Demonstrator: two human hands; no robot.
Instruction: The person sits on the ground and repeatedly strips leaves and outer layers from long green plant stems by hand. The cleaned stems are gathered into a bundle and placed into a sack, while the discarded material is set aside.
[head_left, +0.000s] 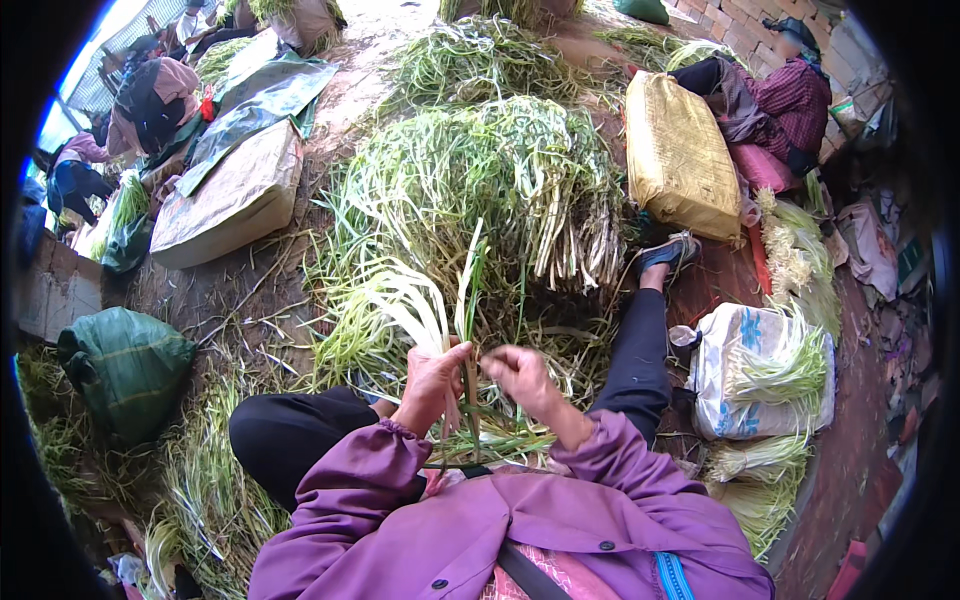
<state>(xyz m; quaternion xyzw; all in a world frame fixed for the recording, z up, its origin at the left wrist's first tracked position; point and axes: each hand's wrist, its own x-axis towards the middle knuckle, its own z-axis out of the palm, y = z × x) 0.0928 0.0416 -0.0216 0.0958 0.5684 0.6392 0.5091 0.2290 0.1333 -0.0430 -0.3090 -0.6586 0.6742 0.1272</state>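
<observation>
My left hand grips a small bunch of pale peeled stalks, whose leaves fan up and to the left. A greener, unpeeled stalk stands upright at its thumb, with the brown lower end hanging toward my lap. Just right of that stalk is my right hand, its fingers curled and thumb near the index finger. It is slightly blurred, and whether it pinches a strip of leaf cannot be told. Beyond both hands lies a large heap of long leafy green stalks, like garlic greens.
Trimmed pale bundles lie on a white sack to my right. A yellow wrapped bale and a seated person are beyond. On the left are a green sack, a pale bale and several people. Loose leaves litter the floor.
</observation>
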